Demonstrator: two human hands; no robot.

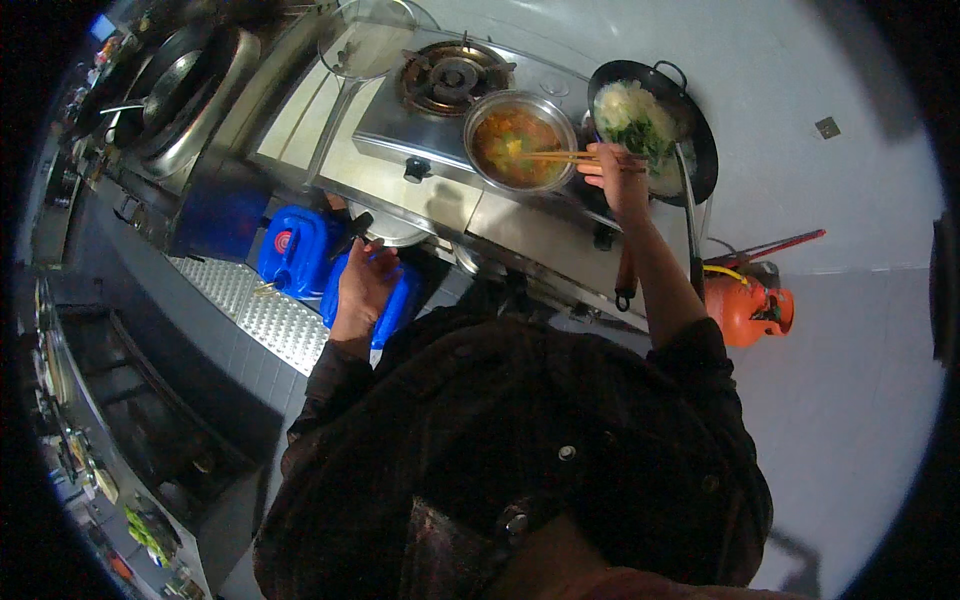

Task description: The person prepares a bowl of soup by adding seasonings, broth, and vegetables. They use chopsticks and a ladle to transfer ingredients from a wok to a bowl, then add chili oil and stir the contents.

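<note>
A pair of chopsticks [559,157] is pinched in my right hand [621,180]. Their tips reach over a round metal pot [471,150] holding reddish-orange soup [517,142] with yellow bits. Just right of that hand sits a black wok [705,142] with pale food [630,105] and leafy greens [649,146]. A long-handled utensil [686,187] leans in the wok, its lower end hidden in the food. My left hand [366,281] holds nothing, its fingers loosely curled and apart, above blue plastic jerrycans [296,251] below the counter edge.
A gas stove [390,131] has a bare burner [454,75]. A long-handled strainer [337,116] lies left of it. A wooden handle [625,274] juts past the counter's front edge. An orange gas cylinder [727,307] stands at right; stacked woks [180,90] sit far left.
</note>
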